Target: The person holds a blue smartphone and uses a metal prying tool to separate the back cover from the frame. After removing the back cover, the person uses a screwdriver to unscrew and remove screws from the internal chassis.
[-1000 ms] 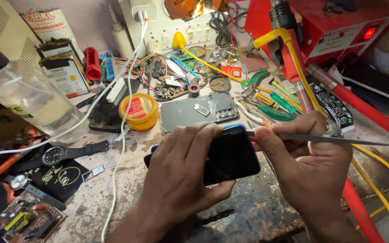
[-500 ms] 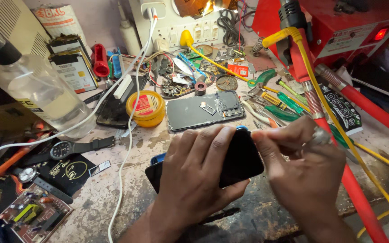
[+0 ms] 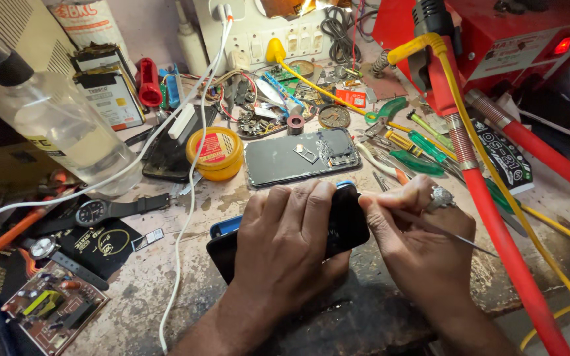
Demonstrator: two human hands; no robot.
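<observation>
L hand [image 3: 285, 244] grips dark phone [image 3: 348, 224]; R hand [image 3: 417, 244] holds thin tool [image 3: 443, 232] at its edge.

You face a worn, stained workbench [image 3: 133, 290] | far: white socket strip [image 3: 265, 39] against a pale wall [image 3: 146, 26] | far right: red machine [image 3: 529, 33], 1 lamp lit [image 3: 563, 45] | far middle: warm glare [image 3: 298, 6]

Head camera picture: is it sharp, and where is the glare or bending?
Head view: mostly sharp on the left hand and the phone; bright glare at the lamp along the top edge; the wide lens bows the edges, stretching the clear bottle; soft shadow lies under the right hand.
</observation>
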